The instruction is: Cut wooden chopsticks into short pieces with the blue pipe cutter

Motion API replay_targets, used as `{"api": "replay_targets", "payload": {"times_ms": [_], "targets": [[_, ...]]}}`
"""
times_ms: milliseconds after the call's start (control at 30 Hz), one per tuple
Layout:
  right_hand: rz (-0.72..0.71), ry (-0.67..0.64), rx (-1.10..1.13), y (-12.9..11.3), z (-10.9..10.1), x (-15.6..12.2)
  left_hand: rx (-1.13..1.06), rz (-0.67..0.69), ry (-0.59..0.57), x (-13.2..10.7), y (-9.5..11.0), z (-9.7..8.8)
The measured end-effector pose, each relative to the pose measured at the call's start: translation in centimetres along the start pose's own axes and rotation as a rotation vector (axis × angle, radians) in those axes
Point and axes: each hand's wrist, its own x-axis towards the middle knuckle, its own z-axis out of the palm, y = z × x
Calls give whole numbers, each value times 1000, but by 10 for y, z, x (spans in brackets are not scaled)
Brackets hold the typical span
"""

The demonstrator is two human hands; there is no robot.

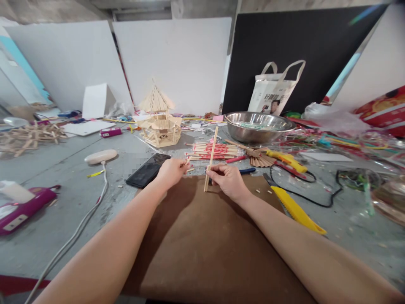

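Observation:
My right hand point(228, 180) pinches wooden chopsticks point(212, 156) near their lower end and holds them upright, slightly tilted, above the brown board point(202, 249). Left of them, my left hand point(172, 172) is closed, thumb and fingertips together on a small pale wooden piece point(187, 161). A black phone point(148, 171) lies beside that hand. Behind both hands is a pile of chopsticks in red-printed wrappers point(218, 150). A model pavilion of wooden sticks point(160, 120) stands farther back. Tiny wood offcuts point(258, 191) lie on the board's right side.
A steel basin point(257, 128) stands at the back right, with a yellow glue gun point(287, 160) and its black cord nearer. A yellow-handled saw point(297, 210) lies right of the board. On the left are a white cable point(91, 211), a purple power strip point(28, 207) and a stick heap point(30, 137).

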Motion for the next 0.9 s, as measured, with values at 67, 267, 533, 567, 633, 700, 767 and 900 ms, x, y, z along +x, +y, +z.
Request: {"api": "replay_targets", "payload": {"times_ms": [67, 267, 533, 567, 633, 700, 767, 900], "targets": [[2, 5, 5, -2, 1, 0, 229, -55, 64, 3, -11, -2], [7, 7, 44, -1, 1, 0, 174, 105, 303, 1, -4, 4], [33, -43, 63, 2, -2, -1, -492, 382, 40, -17, 35, 24], [31, -41, 56, 2, -3, 0, -543, 355, 31, -17, 35, 25], [17, -37, 33, 2, -4, 0, -629, 284, 6, -18, 35, 27], [6, -39, 11, 2, -5, 0, -687, 217, -18, -18, 35, 29], [0, -44, -5, 1, -5, 0, -722, 169, -24, -18, 36, 30], [8, -51, -7, -2, -6, -1, -772, 109, -29, -18, 35, 32]]}}
